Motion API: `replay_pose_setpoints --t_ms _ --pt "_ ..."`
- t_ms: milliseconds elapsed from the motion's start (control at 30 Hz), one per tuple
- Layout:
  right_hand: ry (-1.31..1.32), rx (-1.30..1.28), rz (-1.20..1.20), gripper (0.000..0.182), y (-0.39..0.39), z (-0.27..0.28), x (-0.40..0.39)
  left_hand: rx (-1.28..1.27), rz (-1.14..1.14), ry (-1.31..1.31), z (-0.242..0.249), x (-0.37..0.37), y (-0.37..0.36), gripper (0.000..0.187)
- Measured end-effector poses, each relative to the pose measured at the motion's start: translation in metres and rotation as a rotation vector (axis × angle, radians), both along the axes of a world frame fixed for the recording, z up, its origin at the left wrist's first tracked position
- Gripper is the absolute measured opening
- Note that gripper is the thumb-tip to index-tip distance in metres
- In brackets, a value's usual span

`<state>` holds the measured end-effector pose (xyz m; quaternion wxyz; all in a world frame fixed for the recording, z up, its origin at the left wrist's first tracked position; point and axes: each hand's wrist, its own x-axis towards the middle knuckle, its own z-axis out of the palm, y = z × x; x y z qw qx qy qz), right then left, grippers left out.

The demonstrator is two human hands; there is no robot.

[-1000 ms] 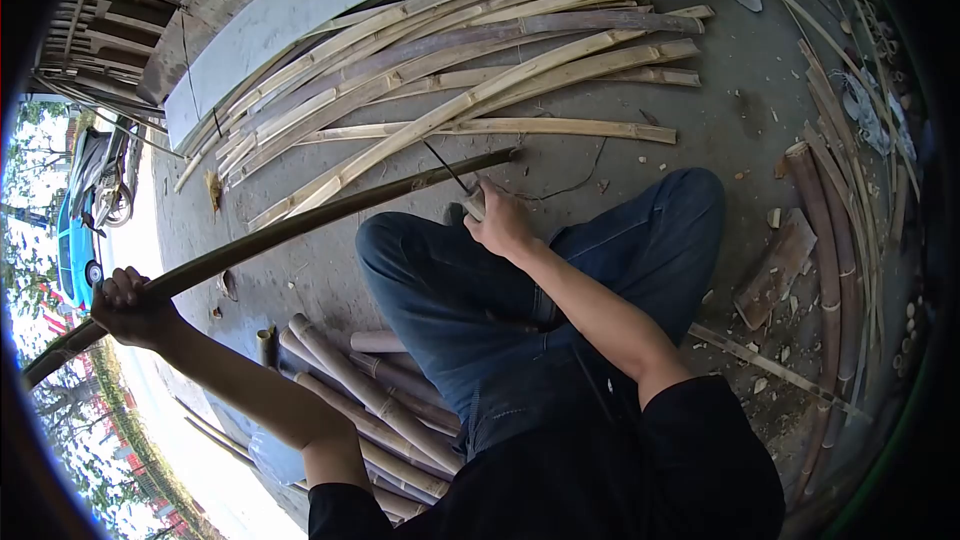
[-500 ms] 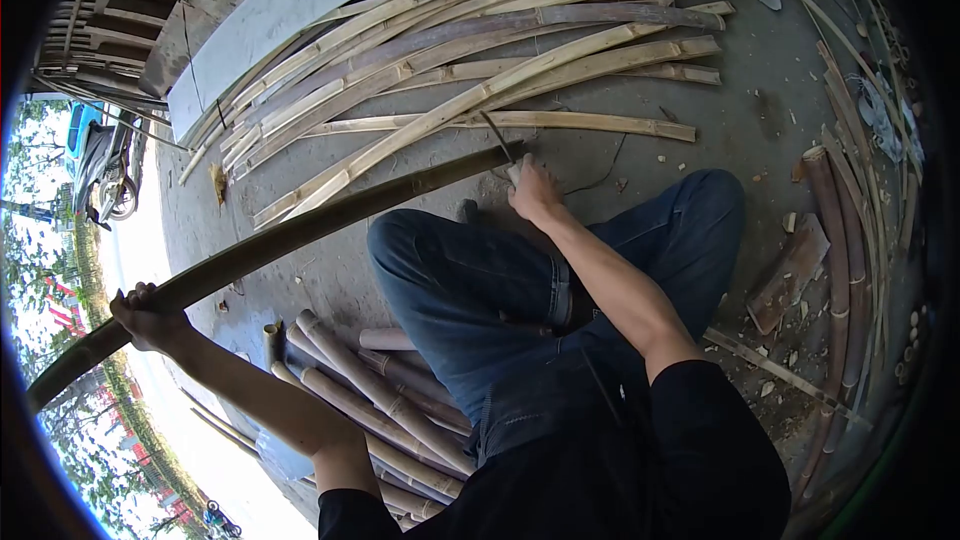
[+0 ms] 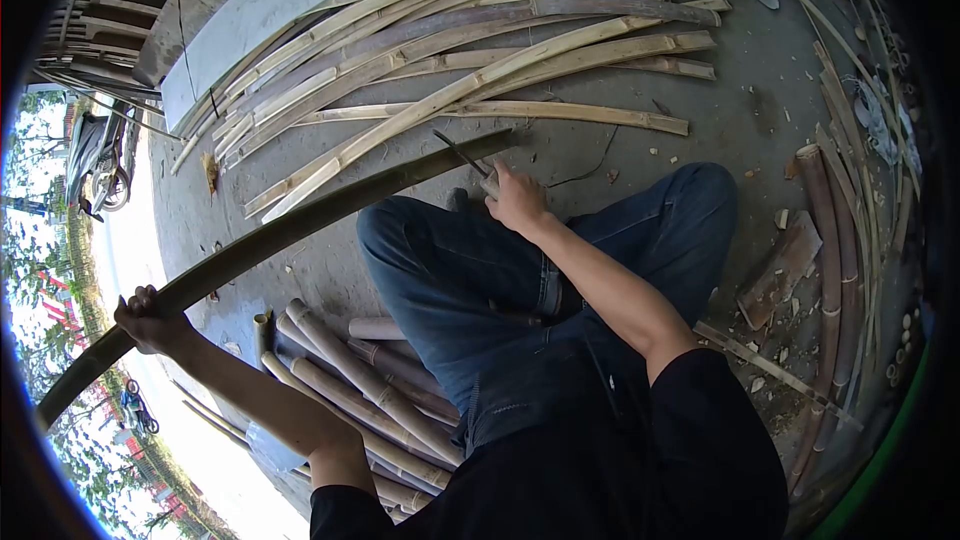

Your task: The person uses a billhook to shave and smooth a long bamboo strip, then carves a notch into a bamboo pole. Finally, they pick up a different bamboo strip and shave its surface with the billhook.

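Observation:
A long dark bamboo strip [image 3: 290, 223] slants from the lower left up to the middle of the view. My left hand [image 3: 148, 320] is closed around it near its lower left end. My right hand [image 3: 517, 202] is closed on the handle of a knife [image 3: 462, 153]. The thin dark blade points up and left and crosses over the strip near its far end. My fingers on the handle are just below that end. My crossed legs in jeans [image 3: 440, 260] are below the strip.
Split bamboo strips [image 3: 480, 75] lie on the concrete floor ahead. Bamboo poles [image 3: 360, 395] are stacked at the lower left, and more poles [image 3: 828, 240] lie on the right beside a flat brown piece [image 3: 780, 270] and shavings. A motorbike [image 3: 103, 155] stands at the left.
My right hand and the knife have moved left and slightly down, and the blade now tilts more to the left. My left hand stays around the strip. The view has shifted slightly.

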<state>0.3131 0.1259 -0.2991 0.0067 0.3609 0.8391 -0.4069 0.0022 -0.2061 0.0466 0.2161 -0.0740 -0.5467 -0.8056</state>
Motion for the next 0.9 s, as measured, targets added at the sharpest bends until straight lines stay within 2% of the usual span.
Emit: replay_pose_setpoints --t_ms 33,167,233,267,333,433,467,533,567,633,700,767,833,900 --pt "-0.021 0.007 -0.004 0.07 -0.005 0.005 0.0 -0.027 0.118 -0.056 -0.006 0.003 -0.004 0.029" --pt "-0.108 0.091 0.024 0.064 -0.012 0.032 0.013 0.0 0.058 -0.054 -0.02 0.009 -0.04 0.027" --pt "-0.111 0.102 0.023 0.062 -0.014 0.034 0.022 -0.006 0.136 -0.021 0.0 0.052 -0.009 0.029" --pt "-0.093 0.134 0.014 0.06 -0.012 0.034 0.023 -0.017 0.087 0.008 0.008 0.066 -0.008 0.029" --pt "-0.139 0.164 0.014 0.059 0.002 0.015 0.024 0.005 -0.032 0.065 0.019 0.07 -0.007 0.029" --pt "-0.408 0.099 -0.091 0.058 0.055 -0.061 0.036 -0.025 0.054 0.045 0.042 0.1 0.041 0.028" --pt "-0.397 0.115 -0.043 0.059 0.061 -0.05 0.043 -0.018 0.044 0.067 0.049 0.097 0.038 0.028" --pt "-0.27 0.117 -0.076 0.061 0.047 -0.009 0.037 -0.062 -0.158 0.118 0.05 0.09 0.031 0.029" --pt "-0.185 0.091 -0.087 0.063 0.029 0.012 0.04 -0.031 -0.061 0.089 0.054 0.096 0.046 0.031" --pt "-0.076 0.037 -0.008 0.073 -0.002 0.049 0.031 -0.049 -0.207 0.11 0.058 0.083 0.035 0.032" --pt "-0.071 0.006 -0.078 0.073 -0.009 0.025 0.023 -0.065 -0.201 0.102 0.06 0.078 0.039 0.03" --pt "-0.145 0.011 -0.135 0.07 0.02 -0.04 0.025 -0.08 -0.143 0.08 0.063 0.081 0.05 0.029" --pt "-0.189 0.03 -0.088 0.066 0.043 -0.016 0.023 -0.061 -0.01 0.101 0.059 0.074 0.054 0.029" --pt "-0.156 0.041 -0.064 0.064 0.031 0.033 0.028 -0.06 -0.077 0.056 0.062 0.074 0.052 0.03"
